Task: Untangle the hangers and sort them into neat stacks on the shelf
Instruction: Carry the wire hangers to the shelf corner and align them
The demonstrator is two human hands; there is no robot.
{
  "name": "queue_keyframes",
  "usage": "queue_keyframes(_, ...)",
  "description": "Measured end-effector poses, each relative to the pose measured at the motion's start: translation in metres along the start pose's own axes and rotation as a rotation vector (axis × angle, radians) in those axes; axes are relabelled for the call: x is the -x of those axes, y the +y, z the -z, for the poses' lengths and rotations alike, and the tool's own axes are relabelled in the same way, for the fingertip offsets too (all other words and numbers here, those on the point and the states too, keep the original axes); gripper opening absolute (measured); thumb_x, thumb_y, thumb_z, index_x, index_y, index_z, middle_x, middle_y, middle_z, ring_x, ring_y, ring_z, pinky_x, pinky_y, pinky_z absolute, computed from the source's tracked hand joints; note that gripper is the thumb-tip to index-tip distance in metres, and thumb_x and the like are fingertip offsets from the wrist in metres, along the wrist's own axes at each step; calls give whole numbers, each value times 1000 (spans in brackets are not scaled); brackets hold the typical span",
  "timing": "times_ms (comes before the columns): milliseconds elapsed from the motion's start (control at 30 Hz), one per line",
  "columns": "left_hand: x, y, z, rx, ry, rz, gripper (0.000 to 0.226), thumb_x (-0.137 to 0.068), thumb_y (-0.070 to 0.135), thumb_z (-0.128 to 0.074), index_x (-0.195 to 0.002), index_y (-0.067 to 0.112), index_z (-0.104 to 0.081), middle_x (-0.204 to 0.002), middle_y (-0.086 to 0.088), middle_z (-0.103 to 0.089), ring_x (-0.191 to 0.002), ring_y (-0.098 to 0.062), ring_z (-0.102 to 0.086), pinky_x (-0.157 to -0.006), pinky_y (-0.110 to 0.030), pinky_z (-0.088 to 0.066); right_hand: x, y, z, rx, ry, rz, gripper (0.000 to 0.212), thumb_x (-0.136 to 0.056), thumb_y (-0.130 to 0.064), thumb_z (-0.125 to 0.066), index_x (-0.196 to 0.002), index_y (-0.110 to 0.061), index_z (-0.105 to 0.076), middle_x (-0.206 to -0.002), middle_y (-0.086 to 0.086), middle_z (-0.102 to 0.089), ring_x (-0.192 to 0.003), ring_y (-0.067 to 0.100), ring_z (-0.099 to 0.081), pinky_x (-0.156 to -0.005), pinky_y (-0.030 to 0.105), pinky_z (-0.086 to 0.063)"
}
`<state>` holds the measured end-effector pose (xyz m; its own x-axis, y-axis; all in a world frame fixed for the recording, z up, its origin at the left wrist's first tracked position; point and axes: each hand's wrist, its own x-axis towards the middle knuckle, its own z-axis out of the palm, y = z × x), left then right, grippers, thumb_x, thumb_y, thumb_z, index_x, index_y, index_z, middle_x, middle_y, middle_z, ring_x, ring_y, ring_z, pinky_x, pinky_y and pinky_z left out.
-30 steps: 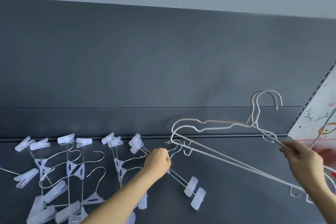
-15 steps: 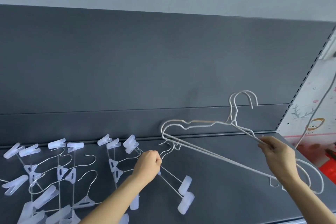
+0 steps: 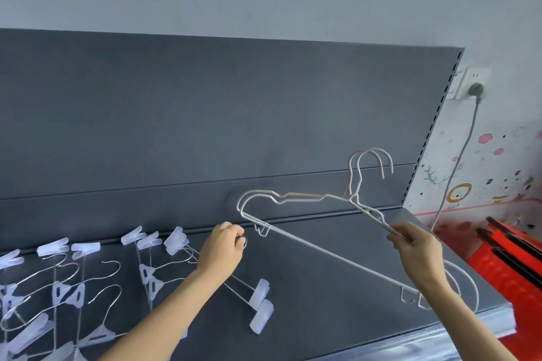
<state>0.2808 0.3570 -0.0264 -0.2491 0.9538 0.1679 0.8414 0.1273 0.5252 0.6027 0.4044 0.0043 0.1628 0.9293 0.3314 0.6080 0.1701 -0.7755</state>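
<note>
Nearest, at the lower left of the frame, clip hangers (image 3: 76,293) lie in overlapping rows on the grey shelf (image 3: 322,311), their hooks and clips crossing, so the sorting looks only partly done. At centre the left hand (image 3: 223,250) curls its fingers round the wire hook of a paired clip hanger (image 3: 262,300), apparently pinning it down. At right the right hand (image 3: 418,252) pinches the sloping shoulder wires of two white wire hangers (image 3: 308,243), holding them tilted above the shelf with hooks up before the back panel (image 3: 205,126), probably to lift them free.
</note>
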Motion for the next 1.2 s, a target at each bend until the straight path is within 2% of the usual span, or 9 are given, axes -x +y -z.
queue_keyframes(200,6,37,18,-40,222,-224,34,-85,11,-59,-118,4,-58,-120,-9,-59,-113,-28,-52,-96,-36,-42,8,2,5,-93,-76,0,31,-79,-1,-62,-65,-29,-63,-65,15,-66,-62,33,-58,-49,15,-37)
queue_keyframes(333,4,36,38,-236,295,-287,44,-78,26,-68,-118,10,-59,-120,-10,-61,-112,-30,-57,-96,-41,-43,12,-7,5,-219,-171,-21,33,-77,2,-63,-64,-28,-65,-62,6,-68,-55,14,-56,-51,13,-40)
queue_keyframes(433,11,29,61,-447,356,-308,46,-73,51,-53,-107,23,-66,-105,-5,-68,-97,-25,-66,-87,-36,-50,14,-22,-4,-300,-252,-46,32,-76,6,-62,-64,-23,-66,-57,2,-65,-53,15,-54,-54,20,-44)
queue_keyframes(500,19,21,78,-533,361,-298,49,-75,55,-40,-105,27,-67,-97,-4,-69,-91,-24,-67,-88,-45,-50,17,-38,-14,-345,-308,-48,30,-77,8,-60,-65,-19,-66,-62,8,-64,-55,18,-52,-54,19,-45)
queue_keyframes(600,33,0,106,-509,375,-247,39,-79,51,-47,-100,26,-68,-82,-3,-63,-76,-25,-64,-85,-50,-50,24,-66,-35,-365,-408,-1,28,-77,7,-60,-66,-17,-66,-61,7,-63,-54,14,-52,-57,21,-45)
queue_keyframes(733,69,-47,145,-389,394,-103,22,-85,34,-60,-99,20,-69,-81,-6,-59,-74,-32,-58,-65,-37,-46,44,-112,-74,-320,-537,107,29,-77,6,-61,-63,-18,-66,-50,-3,-57,-41,0,-49,-47,10,-39)
queue_keyframes(867,119,-107,189,-361,393,52,30,-92,36,-48,-116,25,-63,-96,-4,-57,-90,-26,-52,-71,-29,-33,82,-167,-124,-277,-639,215,31,-78,2,-63,-61,-23,-67,-53,1,-61,-51,11,-54,-60,28,-46)
queue_keyframes(1067,214,-219,273,-396,491,174,33,-87,37,-46,-95,19,-73,-82,-10,-63,-80,-32,-61,-71,-36,-43,183,-270,-210,-233,-737,437,27,-81,-5,-62,-60,-24,-63,-53,5,-54,-50,13,-44,-48,17,-35)
queue_keyframes(1200,281,-297,329,-464,446,341,38,-93,36,-38,-98,13,-69,-96,-9,-63,-94,-32,-58,-84,-37,-40,260,-334,-268,-206,-730,597,9,-84,-6,-61,-78,-6,-68,-55,3,-55,-50,10,-41,-55,15,-37)
